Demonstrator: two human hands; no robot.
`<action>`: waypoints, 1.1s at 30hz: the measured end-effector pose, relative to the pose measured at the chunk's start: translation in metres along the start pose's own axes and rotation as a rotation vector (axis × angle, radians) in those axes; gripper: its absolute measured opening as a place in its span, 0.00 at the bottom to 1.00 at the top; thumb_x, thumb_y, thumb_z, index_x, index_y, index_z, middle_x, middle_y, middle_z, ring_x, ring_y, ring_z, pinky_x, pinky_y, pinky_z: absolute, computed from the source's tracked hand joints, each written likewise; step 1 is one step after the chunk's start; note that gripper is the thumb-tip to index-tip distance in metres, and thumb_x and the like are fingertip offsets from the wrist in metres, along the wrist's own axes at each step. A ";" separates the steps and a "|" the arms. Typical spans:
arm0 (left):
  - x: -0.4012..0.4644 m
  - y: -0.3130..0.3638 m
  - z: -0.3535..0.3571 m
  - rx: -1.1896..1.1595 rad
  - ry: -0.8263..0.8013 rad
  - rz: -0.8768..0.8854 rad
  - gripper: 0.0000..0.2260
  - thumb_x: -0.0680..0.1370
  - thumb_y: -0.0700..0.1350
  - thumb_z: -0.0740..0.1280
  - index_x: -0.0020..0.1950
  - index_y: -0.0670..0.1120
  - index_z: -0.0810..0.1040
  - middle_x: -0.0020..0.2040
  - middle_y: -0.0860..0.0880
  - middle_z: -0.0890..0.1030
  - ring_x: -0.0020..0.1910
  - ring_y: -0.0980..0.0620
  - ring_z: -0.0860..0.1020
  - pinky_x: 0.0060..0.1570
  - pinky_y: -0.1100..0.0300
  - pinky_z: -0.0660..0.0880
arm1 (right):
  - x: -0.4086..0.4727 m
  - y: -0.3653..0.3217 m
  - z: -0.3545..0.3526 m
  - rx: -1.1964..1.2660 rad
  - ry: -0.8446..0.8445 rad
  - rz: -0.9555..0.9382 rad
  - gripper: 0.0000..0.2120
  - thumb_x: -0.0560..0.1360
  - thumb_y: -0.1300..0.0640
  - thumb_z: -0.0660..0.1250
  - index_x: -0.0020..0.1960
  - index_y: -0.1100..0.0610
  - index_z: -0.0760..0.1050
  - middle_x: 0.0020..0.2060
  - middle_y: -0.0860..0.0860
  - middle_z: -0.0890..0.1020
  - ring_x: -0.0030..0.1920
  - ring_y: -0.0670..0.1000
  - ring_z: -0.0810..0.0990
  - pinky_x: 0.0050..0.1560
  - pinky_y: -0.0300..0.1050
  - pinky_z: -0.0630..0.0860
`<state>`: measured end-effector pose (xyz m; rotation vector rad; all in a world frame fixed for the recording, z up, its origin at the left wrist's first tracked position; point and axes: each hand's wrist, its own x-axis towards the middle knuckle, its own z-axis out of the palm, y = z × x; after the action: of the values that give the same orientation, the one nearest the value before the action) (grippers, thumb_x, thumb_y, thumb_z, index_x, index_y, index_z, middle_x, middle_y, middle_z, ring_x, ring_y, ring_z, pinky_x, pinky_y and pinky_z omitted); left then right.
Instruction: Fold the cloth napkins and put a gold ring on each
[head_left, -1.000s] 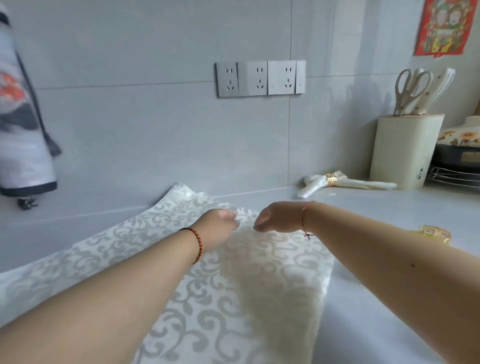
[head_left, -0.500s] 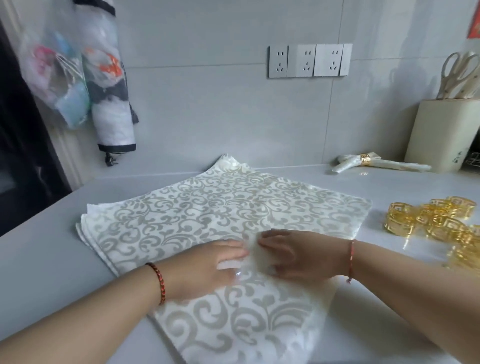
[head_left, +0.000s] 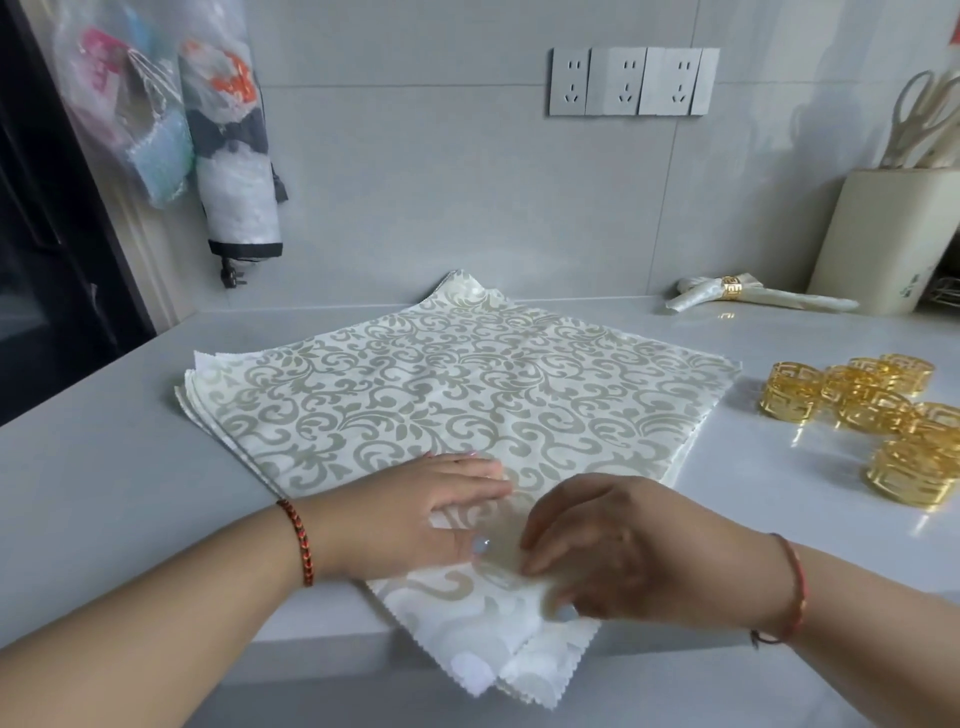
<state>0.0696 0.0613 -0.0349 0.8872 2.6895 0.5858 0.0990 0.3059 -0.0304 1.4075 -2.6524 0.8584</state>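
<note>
Folding under way: left hand (head_left: 415, 512) flat, pressing napkin (head_left: 457, 395); right hand (head_left: 618, 545) beside it pinches the near corner. Next: fold further. Rings (head_left: 872, 415) lie right of it.

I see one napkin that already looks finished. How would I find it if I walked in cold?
Look along the back wall to the cream knife block at the right end of the counter. Just left of its base lies the finished napkin, against the wall. Unlike the flat stack of napkins in the middle, it is a narrow bundle, and unlike the loose rings, its gold ring wraps cloth.
</note>
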 end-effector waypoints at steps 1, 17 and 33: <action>0.000 -0.001 0.000 -0.017 0.005 0.000 0.24 0.78 0.58 0.64 0.72 0.66 0.62 0.72 0.73 0.53 0.70 0.76 0.47 0.64 0.78 0.43 | 0.001 -0.001 0.001 -0.003 0.023 -0.004 0.10 0.69 0.56 0.74 0.51 0.53 0.84 0.51 0.44 0.81 0.53 0.39 0.78 0.54 0.30 0.73; -0.035 -0.009 -0.011 -0.480 0.009 0.076 0.23 0.68 0.65 0.71 0.57 0.54 0.83 0.62 0.59 0.80 0.65 0.62 0.74 0.67 0.63 0.68 | 0.013 0.005 0.002 0.062 0.075 0.073 0.10 0.76 0.50 0.68 0.43 0.55 0.82 0.42 0.46 0.83 0.44 0.44 0.81 0.46 0.41 0.77; -0.070 -0.005 -0.009 -0.377 0.380 -0.058 0.33 0.62 0.71 0.70 0.32 0.40 0.69 0.28 0.55 0.63 0.30 0.57 0.62 0.31 0.63 0.59 | -0.004 -0.031 -0.024 0.224 0.152 0.424 0.13 0.70 0.41 0.66 0.38 0.50 0.77 0.28 0.44 0.73 0.30 0.40 0.67 0.33 0.32 0.65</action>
<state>0.1185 0.0123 -0.0212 0.6437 2.7618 1.3090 0.1202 0.3066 0.0030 0.7673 -2.8467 1.2729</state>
